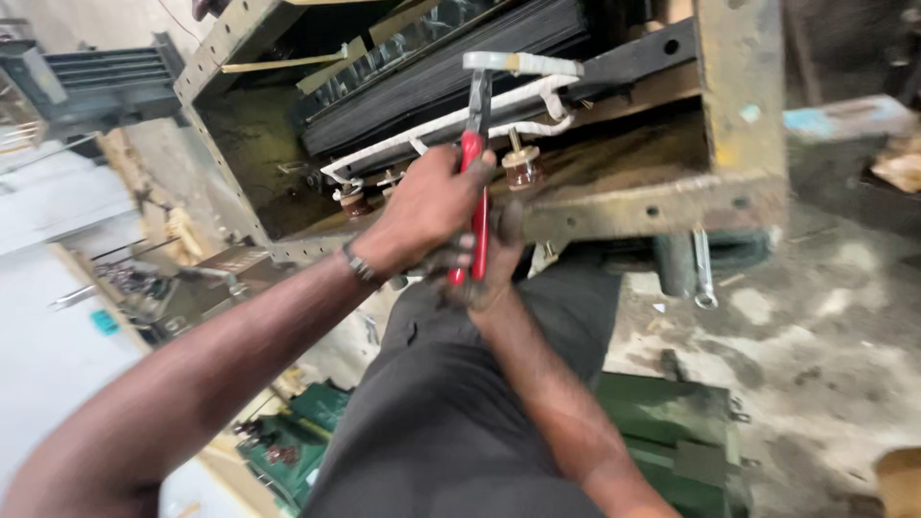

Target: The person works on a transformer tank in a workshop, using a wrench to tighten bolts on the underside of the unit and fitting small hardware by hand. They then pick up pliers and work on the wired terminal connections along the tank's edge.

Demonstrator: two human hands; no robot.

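Observation:
Both my hands grip red-handled pliers (477,144) whose dark jaws reach up to a white-wrapped lead (523,64). My left hand (427,206) wraps the upper part of the red handles. My right hand (484,264) holds the lower ends from below. The white lead runs along a dark stack of laminated plates (451,72) inside a rusty metal frame (652,197). Brown ceramic insulators (523,171) stand on the frame's lower rail just beside my hands.
A spanner (703,273) hangs below the frame's rail on the right. Green metal parts (672,436) lie on the dusty concrete floor. Bolts and small tools (144,283) sit on a bench at left. My dark-trousered legs fill the lower middle.

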